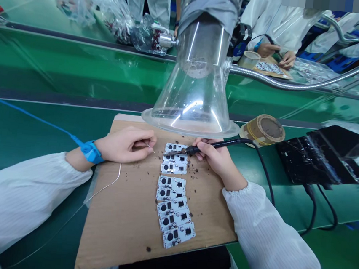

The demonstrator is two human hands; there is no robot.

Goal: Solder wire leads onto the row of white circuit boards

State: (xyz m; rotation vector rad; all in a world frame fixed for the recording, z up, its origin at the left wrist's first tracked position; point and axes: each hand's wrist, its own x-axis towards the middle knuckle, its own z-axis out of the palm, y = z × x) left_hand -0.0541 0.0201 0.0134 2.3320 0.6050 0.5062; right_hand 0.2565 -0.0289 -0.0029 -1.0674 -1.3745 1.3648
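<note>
My left hand (130, 144) is closed in a pinch on solder wire (108, 185), whose short end points toward the boards. The rest of the wire trails down to the lower left. Between my hands, a column of several small white circuit boards (172, 182) lies on a cardboard sheet (120, 226). My right hand (214, 157) grips a black-handled soldering iron (193, 149) like a pen. Its tip lies over the left part of the upper boards; whether it touches them I cannot tell. A blue wrist strap (92, 152) circles my left wrist.
A clear fume extraction hood (194, 98) hangs just above the far end of the boards. To the right stand a round tan container (262, 130) and a black box-like unit (323, 154) with cables. Across the bench, a co-worker's hands (278, 54) work over other boards.
</note>
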